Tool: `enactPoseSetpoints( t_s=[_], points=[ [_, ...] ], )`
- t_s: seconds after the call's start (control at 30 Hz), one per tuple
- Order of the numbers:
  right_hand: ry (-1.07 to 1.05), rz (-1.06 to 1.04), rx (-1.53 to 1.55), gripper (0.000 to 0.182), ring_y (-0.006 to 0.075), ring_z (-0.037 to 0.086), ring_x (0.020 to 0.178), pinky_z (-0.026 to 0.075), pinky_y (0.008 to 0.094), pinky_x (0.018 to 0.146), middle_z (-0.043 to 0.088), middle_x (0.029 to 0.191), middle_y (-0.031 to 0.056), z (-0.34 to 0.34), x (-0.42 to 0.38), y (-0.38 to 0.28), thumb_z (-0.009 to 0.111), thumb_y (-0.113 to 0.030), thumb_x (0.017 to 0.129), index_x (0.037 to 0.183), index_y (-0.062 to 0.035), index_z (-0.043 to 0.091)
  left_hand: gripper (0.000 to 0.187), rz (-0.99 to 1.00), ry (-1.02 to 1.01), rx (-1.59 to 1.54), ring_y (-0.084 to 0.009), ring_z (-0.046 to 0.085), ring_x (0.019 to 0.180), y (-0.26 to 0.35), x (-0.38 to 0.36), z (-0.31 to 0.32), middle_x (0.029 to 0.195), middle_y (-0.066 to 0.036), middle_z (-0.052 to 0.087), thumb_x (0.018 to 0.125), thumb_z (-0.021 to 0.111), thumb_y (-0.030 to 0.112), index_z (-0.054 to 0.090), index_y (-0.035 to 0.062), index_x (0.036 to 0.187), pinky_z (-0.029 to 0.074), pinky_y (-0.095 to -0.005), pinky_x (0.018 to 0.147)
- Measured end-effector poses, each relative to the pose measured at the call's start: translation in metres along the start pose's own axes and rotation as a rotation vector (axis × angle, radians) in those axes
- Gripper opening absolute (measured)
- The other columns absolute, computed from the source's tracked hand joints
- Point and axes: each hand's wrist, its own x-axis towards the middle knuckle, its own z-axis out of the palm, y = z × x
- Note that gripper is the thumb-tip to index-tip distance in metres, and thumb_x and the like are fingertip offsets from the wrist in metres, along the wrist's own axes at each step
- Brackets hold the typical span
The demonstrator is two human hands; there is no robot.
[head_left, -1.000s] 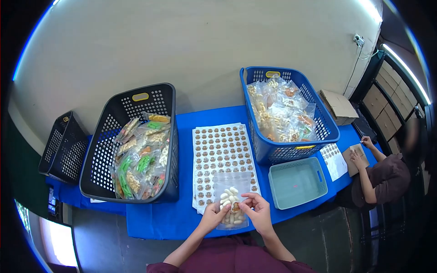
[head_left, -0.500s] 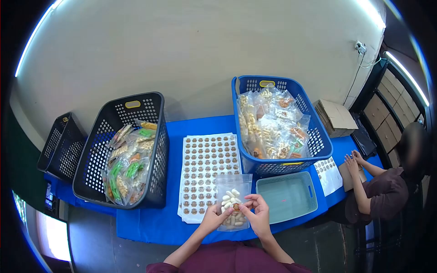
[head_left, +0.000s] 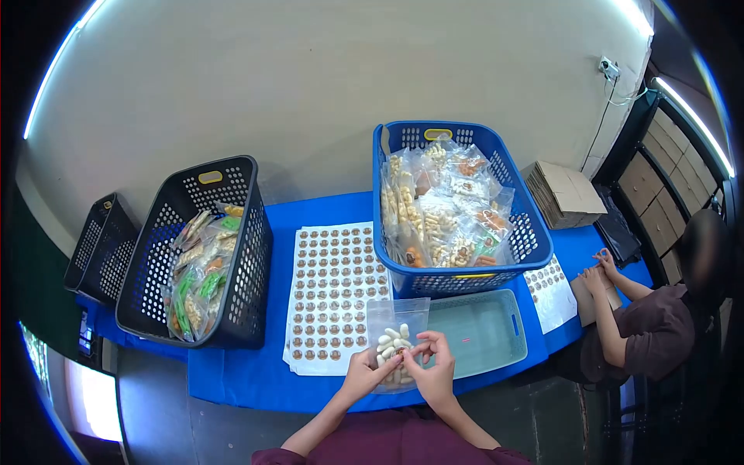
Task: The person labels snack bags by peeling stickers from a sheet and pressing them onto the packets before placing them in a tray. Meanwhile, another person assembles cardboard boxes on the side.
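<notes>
A clear bag (head_left: 398,312) with white oblong pieces hangs upright between my hands, over the table's front edge. My left hand (head_left: 364,373) grips its left side, thumb on the front. My right hand (head_left: 434,370) has its fingertips on the bag's front, over a small round brown sticker (head_left: 401,352) that the fingers partly cover. Behind and left of the bag lie white sheets (head_left: 329,294) with rows of round brown stickers. To the right, a pale green tray (head_left: 480,333) sits partly behind the bag.
A blue basket (head_left: 465,283) holds filled bags; a dark basket (head_left: 256,271) at left holds more, beside a smaller black basket (head_left: 93,248). Flattened cardboard (head_left: 570,190) is at back right. At right, a person (head_left: 643,325) has both hands near another sticker sheet (head_left: 552,298).
The view has shifted, so the baskets, sheets and tray appear further left. My right fingers have moved over the sticker, covering more of it. The other person's hands have moved slightly.
</notes>
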Motion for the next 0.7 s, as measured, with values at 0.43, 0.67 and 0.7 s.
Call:
enactPoseSetpoints(
  t_s=[0.43, 0.67, 0.7],
  points=[
    [-0.076, 0.199, 0.510, 0.017, 0.0061, 0.053, 0.070, 0.043, 0.0199, 0.063, 0.057, 0.074, 0.0022, -0.024, -0.005, 0.025, 0.066, -0.010, 0.076, 0.083, -0.0006, 0.054, 0.025, 0.001, -0.041, 0.220, -0.0021, 0.047, 0.060, 0.017, -0.016, 0.036, 0.071, 0.001, 0.058, 0.080, 0.063, 0.019, 0.059, -0.0010, 0.094, 0.037, -0.0182, 0.051],
    [-0.038, 0.311, 0.740, 0.013, 0.0055, 0.052, 0.070, 0.042, 0.0198, 0.063, 0.058, 0.079, 0.0028, -0.029, -0.007, 0.030, 0.063, -0.008, 0.079, 0.085, -0.0006, 0.053, 0.028, 0.016, -0.045, 0.095, -0.0023, 0.050, 0.062, 0.017, -0.016, 0.043, 0.073, -0.001, 0.060, 0.079, 0.065, 0.020, 0.058, -0.0018, 0.094, 0.041, -0.0178, 0.053],
    [-0.067, 0.294, 0.749, 0.014, 0.0060, 0.052, 0.073, 0.042, 0.0202, 0.065, 0.057, 0.081, 0.0032, -0.033, -0.006, 0.029, 0.062, -0.007, 0.079, 0.087, -0.0006, 0.053, 0.028, 0.034, -0.016, 0.041, -0.0029, 0.052, 0.065, 0.015, -0.016, 0.045, 0.077, -0.002, 0.060, 0.079, 0.064, 0.020, 0.057, -0.0020, 0.096, 0.042, -0.0179, 0.056]
  ],
)
